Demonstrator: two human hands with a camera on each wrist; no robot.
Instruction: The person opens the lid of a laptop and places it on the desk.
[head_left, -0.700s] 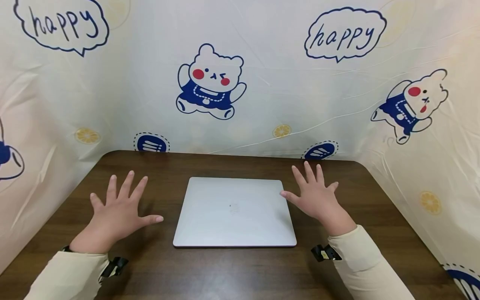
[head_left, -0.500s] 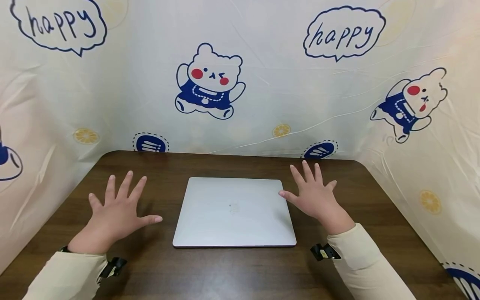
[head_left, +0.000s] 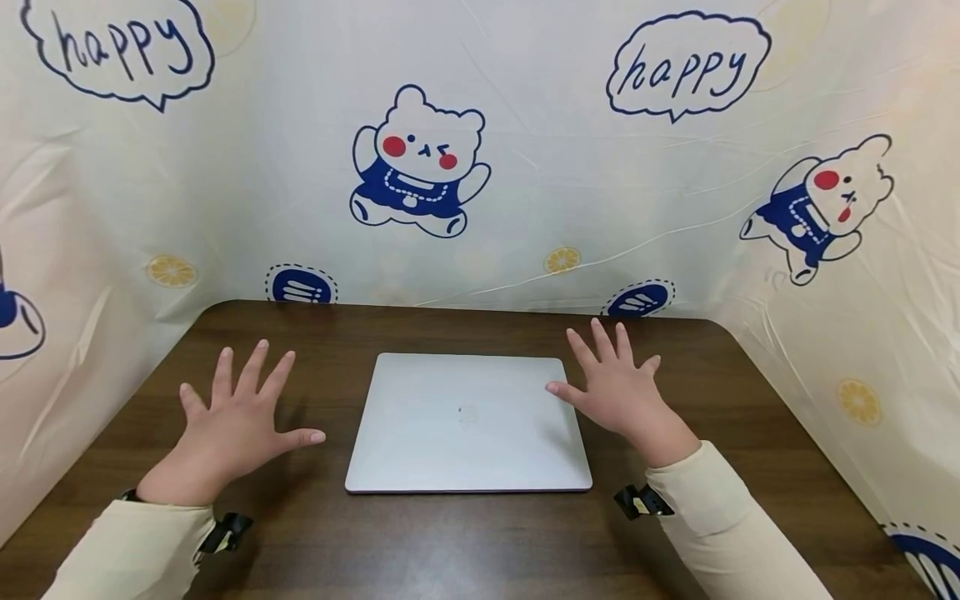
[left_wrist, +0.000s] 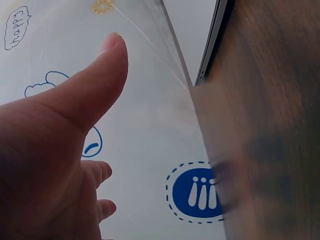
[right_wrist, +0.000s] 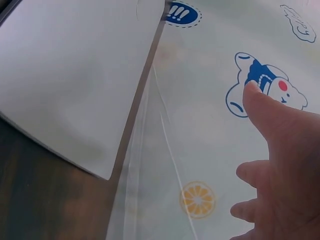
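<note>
A closed silver laptop [head_left: 465, 433] lies flat near the middle of the dark wooden table [head_left: 465, 542]. To its left, my left hand [head_left: 234, 433] is held over the table with fingers spread and the thumb pointing toward the laptop. My right hand [head_left: 618, 396] is spread at the laptop's far right corner, its thumb over the lid in the head view. Both hands hold nothing. In the left wrist view the laptop [left_wrist: 192, 35] shows its side edge, apart from the thumb. From the right wrist, the lid [right_wrist: 75, 85] appears at left, with a gap before the thumb.
A pale curtain [head_left: 540, 183] printed with bears, orange slices and "happy" bubbles hangs behind the table and along both sides. Each wrist wears a black strap with a small device, the left one [head_left: 225, 533] and the right one [head_left: 643, 502].
My right hand has shifted a little to the left, bringing its thumb further over the lid. The left hand and the laptop keep nearly the same places.
</note>
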